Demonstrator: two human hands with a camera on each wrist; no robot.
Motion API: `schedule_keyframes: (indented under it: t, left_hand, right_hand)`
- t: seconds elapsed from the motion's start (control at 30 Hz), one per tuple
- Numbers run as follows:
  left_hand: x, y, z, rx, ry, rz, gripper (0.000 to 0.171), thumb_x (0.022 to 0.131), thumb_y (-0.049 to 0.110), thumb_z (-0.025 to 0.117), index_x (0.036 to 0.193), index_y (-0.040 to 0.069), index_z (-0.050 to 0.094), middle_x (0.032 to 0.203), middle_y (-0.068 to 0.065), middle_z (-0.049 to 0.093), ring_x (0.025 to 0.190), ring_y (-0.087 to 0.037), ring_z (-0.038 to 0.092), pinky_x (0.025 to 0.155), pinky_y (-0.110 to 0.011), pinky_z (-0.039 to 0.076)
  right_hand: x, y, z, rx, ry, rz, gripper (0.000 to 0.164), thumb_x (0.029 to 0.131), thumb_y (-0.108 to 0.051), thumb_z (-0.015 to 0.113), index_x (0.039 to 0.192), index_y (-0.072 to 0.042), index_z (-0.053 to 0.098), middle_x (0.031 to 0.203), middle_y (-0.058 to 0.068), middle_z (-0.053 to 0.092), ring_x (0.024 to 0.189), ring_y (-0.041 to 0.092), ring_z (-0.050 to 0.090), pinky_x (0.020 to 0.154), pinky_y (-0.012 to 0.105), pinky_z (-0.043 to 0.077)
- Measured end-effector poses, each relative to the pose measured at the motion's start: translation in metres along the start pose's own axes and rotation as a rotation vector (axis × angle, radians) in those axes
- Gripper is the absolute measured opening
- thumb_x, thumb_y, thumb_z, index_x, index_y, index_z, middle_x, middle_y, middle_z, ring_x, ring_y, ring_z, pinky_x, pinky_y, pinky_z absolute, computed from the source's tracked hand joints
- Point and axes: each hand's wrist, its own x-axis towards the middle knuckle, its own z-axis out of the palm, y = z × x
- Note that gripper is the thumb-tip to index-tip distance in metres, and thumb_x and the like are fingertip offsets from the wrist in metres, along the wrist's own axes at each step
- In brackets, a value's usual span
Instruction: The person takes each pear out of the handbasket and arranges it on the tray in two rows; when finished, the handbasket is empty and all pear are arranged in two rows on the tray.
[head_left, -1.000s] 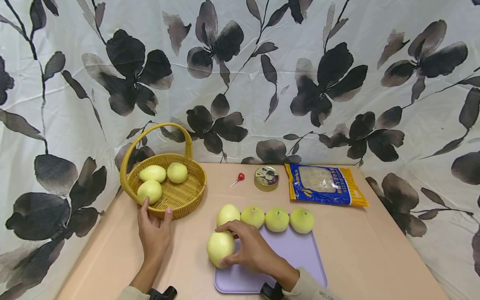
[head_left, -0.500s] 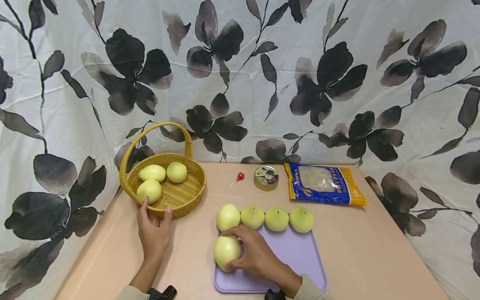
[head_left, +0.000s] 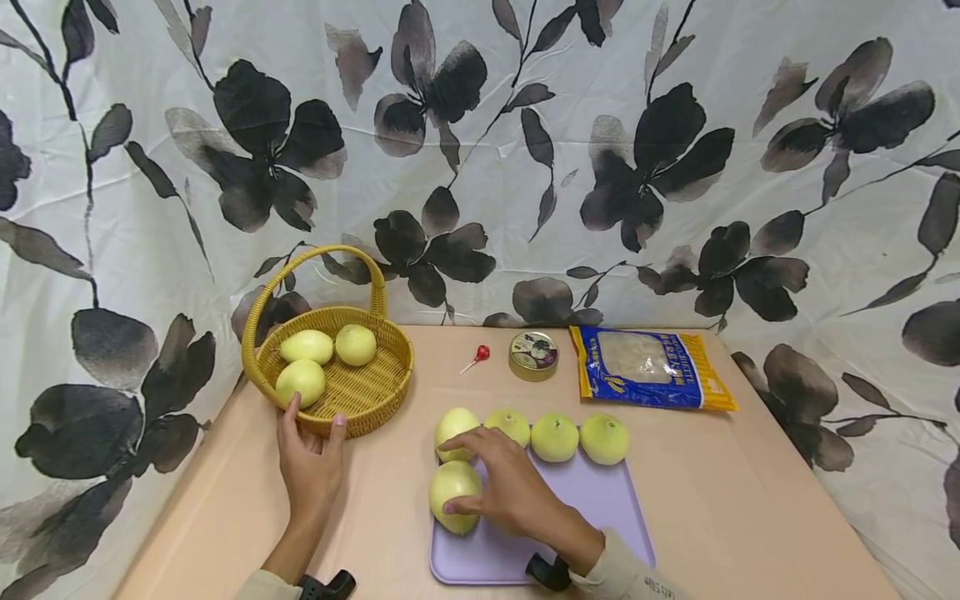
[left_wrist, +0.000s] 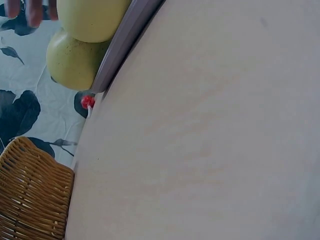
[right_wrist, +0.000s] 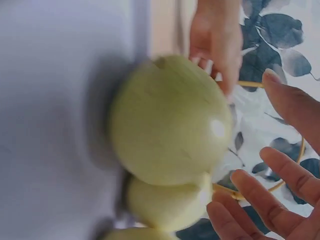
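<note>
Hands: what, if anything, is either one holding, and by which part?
The left hand holds the wicker basket by its near rim. The right hand, open beside the nearest fruit, holds nothing.

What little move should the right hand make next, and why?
Probably lift the right hand clear and reach toward the basket: its fingers are spread and off the front fruit, which already sits on the tray, while three more fruits lie in the basket.
</note>
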Motion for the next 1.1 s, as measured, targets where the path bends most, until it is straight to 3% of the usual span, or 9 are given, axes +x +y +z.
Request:
schedule_keyframes:
  t: [0.23, 0.6, 0.73, 1.1]
  left_hand:
    - [0.001, -0.001, 0.000, -0.011, -0.004, 0.005, 0.080, 0.104, 0.024, 0.070, 0.170, 0.022, 0.024, 0.174, -0.010, 0.021, 0.159, -0.039, 0.029, 0.121, -0.061, 0.040]
    - [0.002, -0.002, 0.000, -0.014, -0.004, 0.010, 0.080, 0.104, 0.023, 0.070, 0.170, 0.021, 0.024, 0.173, -0.010, 0.022, 0.159, -0.037, 0.030, 0.122, -0.060, 0.039]
    - [0.002, -0.003, -0.001, -0.004, 0.005, 0.017, 0.080, 0.104, 0.024, 0.071, 0.170, 0.021, 0.026, 0.173, -0.010, 0.023, 0.159, -0.036, 0.030, 0.120, -0.060, 0.040]
    - [0.002, -0.003, -0.001, 0.003, 0.011, 0.011, 0.080, 0.103, 0.026, 0.072, 0.169, 0.019, 0.027, 0.173, -0.010, 0.023, 0.160, -0.035, 0.028, 0.120, -0.063, 0.041]
  right_hand:
    - [0.040, -0.013, -0.017, 0.080, 0.030, -0.053, 0.065, 0.076, -0.038, 0.097, 0.134, -0.029, 0.070, 0.134, -0.010, 0.070, 0.122, 0.017, 0.064, 0.103, 0.044, 0.055]
    - [0.119, -0.036, -0.021, 0.154, 0.044, -0.181, 0.069, 0.077, -0.027, 0.098, 0.139, -0.018, 0.068, 0.135, 0.000, 0.072, 0.123, 0.019, 0.068, 0.103, 0.032, 0.059]
    - [0.148, -0.044, -0.016, 0.154, 0.026, -0.177, 0.070, 0.078, -0.031, 0.097, 0.140, -0.019, 0.067, 0.137, -0.001, 0.072, 0.126, 0.015, 0.068, 0.103, 0.025, 0.056]
    - [0.220, -0.048, 0.016, 0.111, 0.037, -0.091, 0.072, 0.081, -0.034, 0.095, 0.144, -0.019, 0.064, 0.141, 0.000, 0.071, 0.126, 0.021, 0.068, 0.103, 0.030, 0.057]
